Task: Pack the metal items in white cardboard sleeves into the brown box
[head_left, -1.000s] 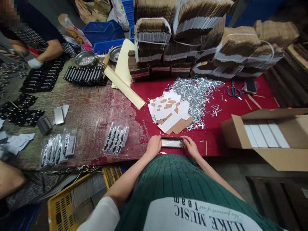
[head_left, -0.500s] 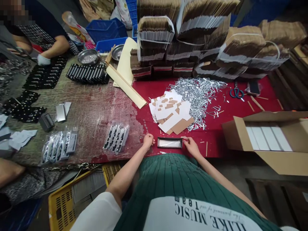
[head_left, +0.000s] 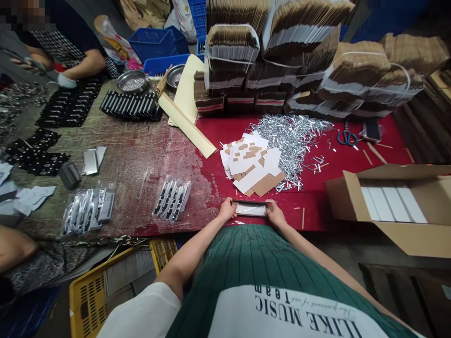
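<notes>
A small, long box with dark edges lies at the table's front edge, right before my apron. Something pale in clear wrapping shows inside it. My left hand grips its left end, fingers closed on the wall. At the opposite end my right hand pinches the box, the thumb and fingers at its far corner. Just beyond lie white and brown card pieces in a loose heap. Behind those spreads a pile of small shiny metal clips.
Bagged metal parts lie to the left. An open carton with white boxes stands at right. Bundled cardboard stacks rise at the back, with scissors on the right. A co-worker's gloved hand is at far left.
My left hand has moved right and taken hold of the box's left end. My right hand has shifted slightly left, onto the box's right end.
</notes>
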Demonstrator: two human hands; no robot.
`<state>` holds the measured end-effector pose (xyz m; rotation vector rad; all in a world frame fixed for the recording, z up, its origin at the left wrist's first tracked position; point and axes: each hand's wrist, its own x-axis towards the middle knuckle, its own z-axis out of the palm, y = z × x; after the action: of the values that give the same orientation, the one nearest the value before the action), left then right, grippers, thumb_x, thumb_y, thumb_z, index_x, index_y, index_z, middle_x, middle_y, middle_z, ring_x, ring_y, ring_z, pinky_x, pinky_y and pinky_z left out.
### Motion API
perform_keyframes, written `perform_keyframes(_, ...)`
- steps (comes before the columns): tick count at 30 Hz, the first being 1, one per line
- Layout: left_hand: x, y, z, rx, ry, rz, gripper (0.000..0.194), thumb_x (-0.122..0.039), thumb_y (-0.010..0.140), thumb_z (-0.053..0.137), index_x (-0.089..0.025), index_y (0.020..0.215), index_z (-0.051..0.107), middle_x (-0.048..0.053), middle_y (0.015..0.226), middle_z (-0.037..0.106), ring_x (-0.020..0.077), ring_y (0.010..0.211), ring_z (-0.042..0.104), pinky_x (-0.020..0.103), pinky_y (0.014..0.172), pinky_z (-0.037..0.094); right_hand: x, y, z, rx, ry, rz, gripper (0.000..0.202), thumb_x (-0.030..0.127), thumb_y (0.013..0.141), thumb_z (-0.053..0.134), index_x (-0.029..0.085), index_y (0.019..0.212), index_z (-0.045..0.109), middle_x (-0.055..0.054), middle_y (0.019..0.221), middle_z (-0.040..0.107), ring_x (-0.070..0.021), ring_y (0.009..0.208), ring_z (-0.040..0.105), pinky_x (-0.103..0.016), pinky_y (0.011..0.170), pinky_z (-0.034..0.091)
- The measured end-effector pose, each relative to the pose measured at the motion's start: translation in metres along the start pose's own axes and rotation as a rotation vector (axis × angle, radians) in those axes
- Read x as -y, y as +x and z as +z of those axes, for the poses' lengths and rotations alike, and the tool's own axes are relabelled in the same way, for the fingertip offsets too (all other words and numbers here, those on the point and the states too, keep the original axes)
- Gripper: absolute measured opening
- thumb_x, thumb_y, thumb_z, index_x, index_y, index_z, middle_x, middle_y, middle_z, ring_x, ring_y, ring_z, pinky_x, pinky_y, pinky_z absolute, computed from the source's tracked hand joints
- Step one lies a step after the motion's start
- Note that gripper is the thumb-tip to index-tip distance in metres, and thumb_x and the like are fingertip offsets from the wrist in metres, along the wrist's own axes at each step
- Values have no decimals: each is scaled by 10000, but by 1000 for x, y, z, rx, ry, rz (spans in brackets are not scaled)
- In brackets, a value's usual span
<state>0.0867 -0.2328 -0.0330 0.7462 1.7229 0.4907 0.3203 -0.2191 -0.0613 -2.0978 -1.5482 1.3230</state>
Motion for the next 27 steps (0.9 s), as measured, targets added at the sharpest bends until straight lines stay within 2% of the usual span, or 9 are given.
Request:
perform_keyframes(4,-5,-1,-19,45,-49,-31,269,-385,874,489,-153,1004,447,-13,579,565,111,456,589,189,444,445,8,-3,-10,-57,231,31,287,327,702,556,228,970,532,-45,771,631,-209,712,615,-335,652,493)
perform_keyframes(6,-13,2,-30,95,33,18,336,-446,886,438,-140,1019,466,53,679,628,133,561,630,233,526,496,15,-4,-15,74,537,37,314,391,780,453,219,1037,506,-42,764,639,-196,684,635,-328,621,508)
perform_keyframes(8,-25,7,-35,151,224,104,339,-431,887,432,-128,1017,508,104,805,658,162,696,652,282,636,520,23,-3,-20,212,588,13,376,401,859,296,190,1083,513,-60,807,661,-179,696,655,-313,614,513)
perform_keyframes(10,-37,12,-34,184,418,170,289,-374,840,519,-122,972,567,127,899,657,212,839,642,340,752,507,32,-3,-25,253,319,-60,499,413,894,197,130,1038,582,-79,839,672,-167,726,653,-287,614,507)
perform_keyframes(13,-48,11,-25,164,553,216,286,-299,715,663,-151,956,622,140,1060,614,304,1082,533,435,912,417,41,-4,-30,184,-205,-229,501,501,866,368,109,1003,648,-141,1007,652,-222,934,598,-316,738,479)
perform_keyframes(17,-38,-5,-14,254,978,420,418,-448,822,517,-230,1176,558,141,1204,520,321,1155,441,492,923,374,35,-11,-24,239,-765,-565,576,577,822,471,229,1279,506,-173,1292,485,-325,1169,421,-475,908,346)
perform_keyframes(20,-21,-15,-7,180,1206,549,556,-543,872,371,-210,1311,440,154,1153,512,299,1079,467,448,856,414,23,-15,-13,245,-806,-615,635,620,860,342,217,1345,411,-172,1286,460,-315,1154,403,-454,884,351)
perform_keyframes(24,-8,-13,1,-29,1242,549,582,-519,859,434,-177,1330,419,155,1132,501,284,1055,455,421,860,400,18,-11,0,24,-826,-573,591,584,876,340,181,1293,455,-188,1274,446,-328,1138,381,-471,911,308)
perform_keyframes(27,-2,-12,-1,-3,1235,662,616,-524,839,472,-187,1349,395,158,1223,469,290,1113,415,445,913,360,17,-7,2,103,-825,-700,639,582,859,384,160,1338,408,-190,1319,424,-334,1163,361,-485,944,280)
